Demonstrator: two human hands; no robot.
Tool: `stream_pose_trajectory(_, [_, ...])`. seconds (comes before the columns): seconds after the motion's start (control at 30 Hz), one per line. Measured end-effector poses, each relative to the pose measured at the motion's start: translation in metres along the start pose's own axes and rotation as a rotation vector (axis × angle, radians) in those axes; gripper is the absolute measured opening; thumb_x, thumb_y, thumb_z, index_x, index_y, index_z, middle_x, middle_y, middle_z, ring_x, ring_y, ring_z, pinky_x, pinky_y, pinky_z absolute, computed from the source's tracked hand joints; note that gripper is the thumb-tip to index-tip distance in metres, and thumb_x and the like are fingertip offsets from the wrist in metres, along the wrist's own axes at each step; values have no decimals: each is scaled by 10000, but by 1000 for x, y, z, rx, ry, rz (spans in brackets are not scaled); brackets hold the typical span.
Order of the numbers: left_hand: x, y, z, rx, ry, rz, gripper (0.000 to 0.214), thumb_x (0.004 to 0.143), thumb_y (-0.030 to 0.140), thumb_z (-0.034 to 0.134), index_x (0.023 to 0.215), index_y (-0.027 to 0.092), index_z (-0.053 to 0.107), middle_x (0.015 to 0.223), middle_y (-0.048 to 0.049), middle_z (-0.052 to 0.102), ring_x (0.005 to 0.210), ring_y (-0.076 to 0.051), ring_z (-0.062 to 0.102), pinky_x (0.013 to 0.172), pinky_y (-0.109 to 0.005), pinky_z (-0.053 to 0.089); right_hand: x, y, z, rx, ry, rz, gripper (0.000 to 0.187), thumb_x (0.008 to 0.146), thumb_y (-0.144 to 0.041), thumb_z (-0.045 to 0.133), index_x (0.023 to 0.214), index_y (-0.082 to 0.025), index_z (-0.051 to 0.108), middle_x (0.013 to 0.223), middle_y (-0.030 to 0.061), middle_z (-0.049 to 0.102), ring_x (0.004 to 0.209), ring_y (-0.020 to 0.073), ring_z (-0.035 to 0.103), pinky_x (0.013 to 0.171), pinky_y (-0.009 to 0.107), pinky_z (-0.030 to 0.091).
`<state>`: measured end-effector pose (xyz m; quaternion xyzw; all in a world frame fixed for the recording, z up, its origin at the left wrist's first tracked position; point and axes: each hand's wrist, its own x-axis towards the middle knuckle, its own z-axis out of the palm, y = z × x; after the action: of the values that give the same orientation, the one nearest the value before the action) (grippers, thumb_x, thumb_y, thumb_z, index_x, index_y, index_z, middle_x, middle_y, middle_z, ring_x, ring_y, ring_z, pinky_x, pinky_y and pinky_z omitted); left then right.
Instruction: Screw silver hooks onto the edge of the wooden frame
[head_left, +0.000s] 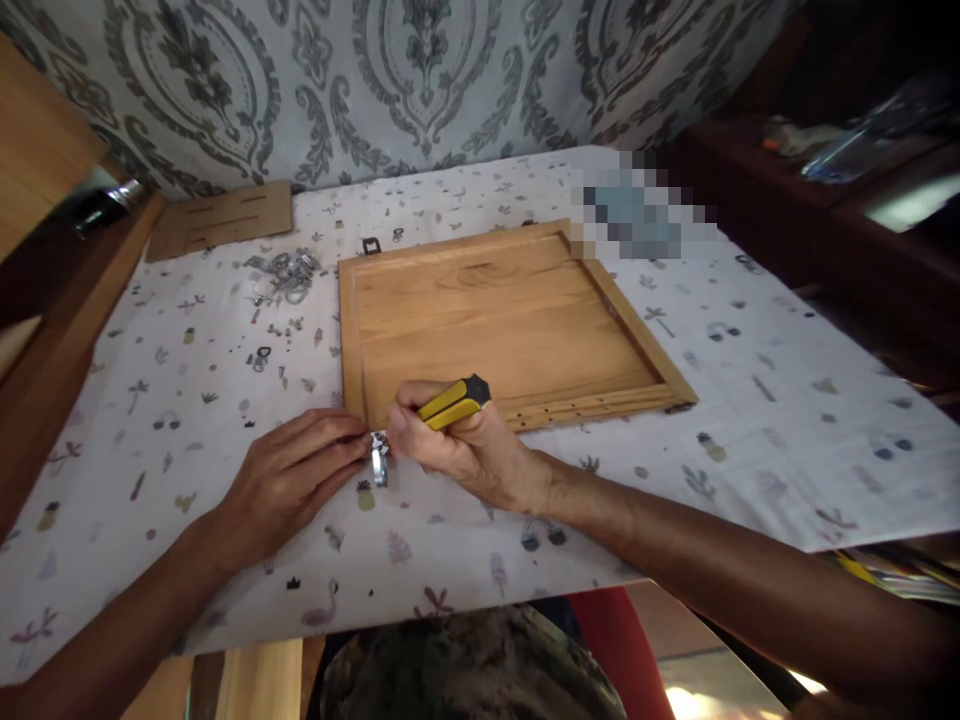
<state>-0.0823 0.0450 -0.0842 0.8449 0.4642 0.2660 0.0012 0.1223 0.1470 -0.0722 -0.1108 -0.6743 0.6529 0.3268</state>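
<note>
My right hand (465,445) is closed around a yellow and black screwdriver handle (454,400), tip pointing down toward a small metal bracket (379,458) on the cloth. My left hand (289,480) lies next to it, fingertips pinching that bracket from the left. Both hands meet at the near left corner of a shallow wooden tray-like panel (510,320) that lies flat on the table.
A patterned white cloth (750,400) covers the table. A pile of metal hardware (285,275) and scattered small pieces lie left of the panel. A flat wooden piece (221,218) rests at the back left. Dark furniture (825,220) stands at right, a wooden ledge (67,340) at left.
</note>
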Motion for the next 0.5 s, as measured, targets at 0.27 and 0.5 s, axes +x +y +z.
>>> stream_pose_trajectory(0.27, [1,3,2,4,38,22,200,981,132,617,1177,161,644,1125,-107,717,1061,-217,683,867,-375,628,-1,-9,2,-34,22,51,426,976,-418,591,637,-194,463,581,-63,429,515,59,379,474,222,303])
stream_pose_trajectory(0.5, [2,4,2,15,74,26,122,1007,133,562,1094,145,647,1078,-106,733,1023,-219,694,810,-353,629,7,-14,9,37,100,51,450,976,-509,583,676,-175,556,620,-37,540,459,44,443,431,205,360])
